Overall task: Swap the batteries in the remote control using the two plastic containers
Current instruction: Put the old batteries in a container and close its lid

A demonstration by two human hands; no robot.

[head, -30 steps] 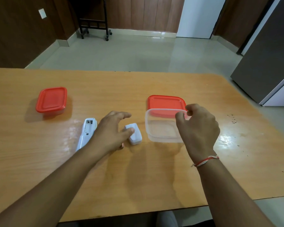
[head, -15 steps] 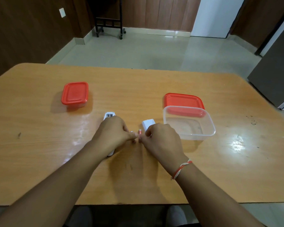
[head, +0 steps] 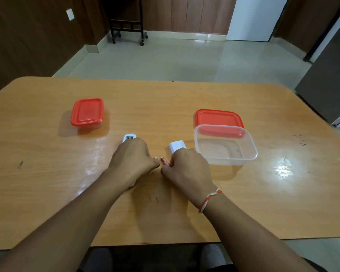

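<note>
Head view: right hand (head: pixel 186 165) pinches a small red-orange cylindrical battery (head: pixel 164 161); left hand (head: pixel 133 160) closes on another small battery (head: pixel 155 158) on the wooden table (head: pixel 47 173).

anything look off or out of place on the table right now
Nothing spilled or broken. The remote lies with its battery bay open, its cover set apart beside the open clear container, whose red lid lies behind it. Both hands pinch small batteries. Dark specks mark the table's right side.
</note>
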